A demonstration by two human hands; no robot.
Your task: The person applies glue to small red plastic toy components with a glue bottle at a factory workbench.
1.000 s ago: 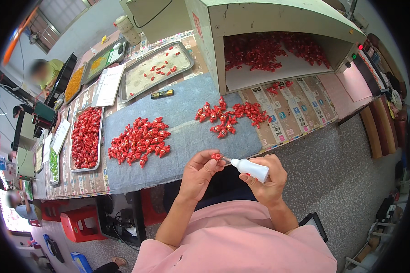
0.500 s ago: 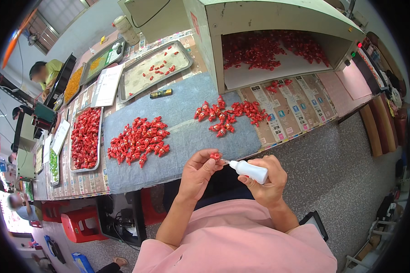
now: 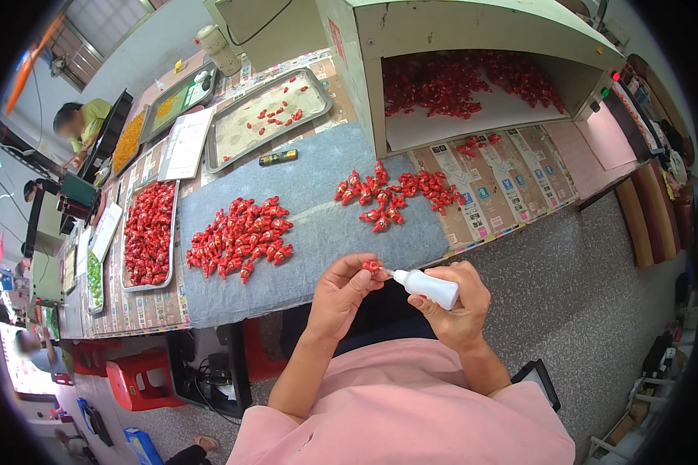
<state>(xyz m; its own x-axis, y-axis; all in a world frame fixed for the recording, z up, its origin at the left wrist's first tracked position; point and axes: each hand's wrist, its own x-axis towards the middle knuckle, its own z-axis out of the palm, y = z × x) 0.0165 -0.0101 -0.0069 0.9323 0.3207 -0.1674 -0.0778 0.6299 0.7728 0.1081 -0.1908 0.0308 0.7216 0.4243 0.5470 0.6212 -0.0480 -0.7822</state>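
Between the fingertips of my left hand point(image 3: 338, 291) is a small red figurine point(image 3: 371, 266). My right hand point(image 3: 464, 304) is wrapped round a white squeeze bottle point(image 3: 432, 288), tilted so that its thin nozzle points left at the figurine. The nozzle tip meets or nearly meets the red piece; the exact contact is too small to tell. Both hands are in front of the table edge. On the blue-grey cloth point(image 3: 310, 232) beyond them lie a large pile of red figurines point(image 3: 240, 236) at the left and a looser group point(image 3: 380, 200) at the right.
A metal tray full of red pieces point(image 3: 175, 267) stands left of the cloth. Farther back are a tray with scattered red pieces point(image 3: 233, 143), white papers point(image 3: 184, 147) and a dark cylinder point(image 3: 278, 157). An open-fronted box point(image 3: 364, 93) shelters many red pieces. A co-worker point(image 3: 93, 124) sits far left.
The view has shifted slightly, so the table things appear a little farther right. Both hands keep their hold, with the nozzle still at the red figurine.
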